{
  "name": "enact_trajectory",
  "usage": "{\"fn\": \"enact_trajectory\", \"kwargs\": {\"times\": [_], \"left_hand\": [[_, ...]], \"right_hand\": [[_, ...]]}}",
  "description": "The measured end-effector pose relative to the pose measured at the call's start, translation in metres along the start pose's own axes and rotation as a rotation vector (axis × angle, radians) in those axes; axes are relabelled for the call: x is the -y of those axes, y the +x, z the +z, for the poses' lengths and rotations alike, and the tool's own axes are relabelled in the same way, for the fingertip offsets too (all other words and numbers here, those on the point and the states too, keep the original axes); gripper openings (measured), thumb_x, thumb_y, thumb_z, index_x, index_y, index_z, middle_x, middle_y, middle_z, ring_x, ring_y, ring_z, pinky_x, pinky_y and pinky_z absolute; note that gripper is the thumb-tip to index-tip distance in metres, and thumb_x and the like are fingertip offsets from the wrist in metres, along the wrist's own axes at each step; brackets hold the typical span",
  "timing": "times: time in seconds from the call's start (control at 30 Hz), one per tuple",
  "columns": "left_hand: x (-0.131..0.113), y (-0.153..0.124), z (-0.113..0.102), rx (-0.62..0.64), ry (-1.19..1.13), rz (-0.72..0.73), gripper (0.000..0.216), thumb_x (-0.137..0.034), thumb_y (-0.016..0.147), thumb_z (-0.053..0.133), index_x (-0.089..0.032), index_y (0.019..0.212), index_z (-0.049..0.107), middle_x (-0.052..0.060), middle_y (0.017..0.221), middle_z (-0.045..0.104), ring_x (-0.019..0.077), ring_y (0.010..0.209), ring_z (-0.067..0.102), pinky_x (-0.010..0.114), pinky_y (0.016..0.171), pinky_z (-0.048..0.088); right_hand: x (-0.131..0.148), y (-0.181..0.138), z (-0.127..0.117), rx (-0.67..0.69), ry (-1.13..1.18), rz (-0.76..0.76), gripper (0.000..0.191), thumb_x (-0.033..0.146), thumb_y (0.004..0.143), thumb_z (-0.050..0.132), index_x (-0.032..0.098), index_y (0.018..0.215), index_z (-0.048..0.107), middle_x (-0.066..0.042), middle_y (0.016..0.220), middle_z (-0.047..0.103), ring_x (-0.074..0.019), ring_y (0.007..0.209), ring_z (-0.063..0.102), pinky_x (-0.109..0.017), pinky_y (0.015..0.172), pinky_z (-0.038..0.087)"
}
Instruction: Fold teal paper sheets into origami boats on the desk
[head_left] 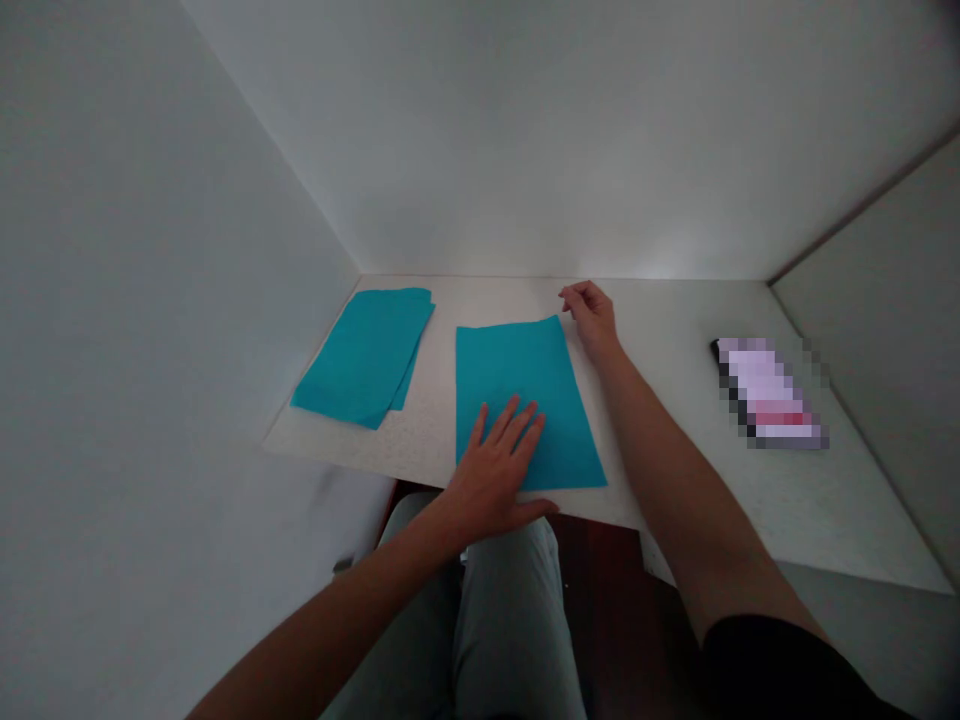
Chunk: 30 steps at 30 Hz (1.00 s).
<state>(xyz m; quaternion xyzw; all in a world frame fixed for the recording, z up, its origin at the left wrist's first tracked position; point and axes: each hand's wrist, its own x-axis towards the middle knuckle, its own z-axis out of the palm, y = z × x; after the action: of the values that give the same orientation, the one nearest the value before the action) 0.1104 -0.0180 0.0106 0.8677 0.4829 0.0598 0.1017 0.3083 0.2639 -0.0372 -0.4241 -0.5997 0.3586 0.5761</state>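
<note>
A teal sheet of paper (517,375) lies flat on the white desk (675,340) straight ahead of me. My left hand (499,465) rests palm down on its near left corner, fingers spread. My right hand (591,315) is at the sheet's far right corner with its fingers curled together, pinching at or just beside that corner; whether they grip the paper is too small to tell. A small stack of teal sheets (367,355) lies at the desk's left, untouched.
A pixelated flat object (769,393) lies on the desk's right side. White walls close the desk in on the left and at the back, with a panel on the right. My lap sits below the desk's front edge.
</note>
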Motion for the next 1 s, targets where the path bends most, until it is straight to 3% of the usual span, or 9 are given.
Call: {"fn": "enact_trajectory", "kwargs": {"times": [0.1,0.2,0.3,0.4,0.47,0.6,0.73,0.87,1.0], "left_hand": [[0.021,-0.033,0.006,0.037,0.032,-0.007,0.127,-0.070,0.084,0.082,-0.011,0.176,0.018,0.021,0.183,0.022,0.0416,0.172,0.016,0.066,0.138,0.024],[0.035,-0.060,0.010,0.027,0.061,0.041,0.105,-0.040,0.094,0.080,-0.018,0.177,0.020,0.017,0.182,0.029,0.0356,0.170,0.026,0.060,0.137,0.029],[0.043,-0.072,-0.003,0.004,0.008,0.088,0.076,-0.019,0.095,0.070,-0.022,0.166,0.046,0.014,0.171,0.051,0.0328,0.160,0.047,0.055,0.128,0.046],[0.054,-0.071,-0.033,-0.033,-0.042,0.082,0.035,-0.019,0.100,0.066,-0.026,0.133,0.074,0.009,0.133,0.080,0.0280,0.119,0.078,0.045,0.100,0.064],[0.067,-0.063,-0.056,-0.089,-0.041,0.048,0.023,-0.024,0.105,0.063,-0.028,0.121,0.079,0.007,0.115,0.084,0.0248,0.099,0.081,0.040,0.088,0.064],[0.101,-0.029,-0.094,-0.197,-0.044,0.000,0.024,-0.041,0.109,0.061,-0.027,0.114,0.080,0.006,0.105,0.084,0.0258,0.098,0.080,0.041,0.089,0.061],[0.116,0.020,-0.107,-0.328,0.074,-0.136,0.038,-0.046,0.105,0.067,-0.025,0.136,0.073,0.011,0.125,0.081,0.0337,0.124,0.073,0.054,0.115,0.050],[0.098,0.047,-0.081,-0.562,0.139,-0.272,0.068,-0.046,0.106,0.062,-0.024,0.168,0.045,0.018,0.166,0.055,0.0403,0.163,0.040,0.064,0.133,0.026],[0.086,0.055,-0.027,-0.282,0.100,-0.142,0.075,-0.058,0.108,0.052,-0.022,0.172,0.039,0.016,0.180,0.035,0.0379,0.171,0.023,0.059,0.139,0.017]], "right_hand": [[0.005,-0.006,0.003,0.238,-0.208,-0.020,0.043,0.068,0.090,0.072,0.025,0.090,0.077,-0.002,0.080,0.074,-0.0188,0.074,0.063,-0.036,0.077,0.047],[0.011,-0.011,0.005,0.463,-0.452,-0.101,0.033,0.058,0.090,0.075,0.027,0.095,0.083,-0.002,0.083,0.078,-0.0199,0.078,0.067,-0.043,0.095,0.041],[0.014,-0.014,0.006,0.549,-0.563,-0.141,0.025,0.051,0.089,0.078,0.029,0.098,0.085,-0.001,0.082,0.078,-0.0211,0.081,0.070,-0.049,0.104,0.032],[0.016,-0.015,0.006,0.571,-0.564,-0.136,0.025,0.051,0.087,0.080,0.029,0.096,0.085,0.000,0.079,0.077,-0.0210,0.080,0.071,-0.048,0.105,0.032],[0.016,-0.015,0.006,0.558,-0.515,-0.114,0.029,0.055,0.089,0.078,0.027,0.094,0.084,0.000,0.075,0.076,-0.0202,0.077,0.070,-0.044,0.100,0.038],[0.016,-0.015,0.006,0.433,-0.321,0.007,0.052,0.072,0.094,0.064,0.023,0.091,0.080,-0.003,0.072,0.075,-0.0194,0.068,0.064,-0.035,0.078,0.046],[0.013,-0.008,0.004,0.221,-0.158,0.040,0.068,0.089,0.092,0.055,0.024,0.091,0.076,-0.002,0.073,0.071,-0.0180,0.067,0.058,-0.033,0.070,0.047],[0.011,0.000,0.000,0.043,-0.031,0.053,0.076,0.099,0.087,0.048,0.027,0.087,0.071,0.000,0.067,0.062,-0.0169,0.063,0.053,-0.032,0.065,0.046],[0.010,0.001,0.000,-0.004,-0.016,0.074,0.081,0.104,0.085,0.040,0.028,0.086,0.067,0.000,0.066,0.059,-0.0171,0.061,0.053,-0.032,0.064,0.047]]}}
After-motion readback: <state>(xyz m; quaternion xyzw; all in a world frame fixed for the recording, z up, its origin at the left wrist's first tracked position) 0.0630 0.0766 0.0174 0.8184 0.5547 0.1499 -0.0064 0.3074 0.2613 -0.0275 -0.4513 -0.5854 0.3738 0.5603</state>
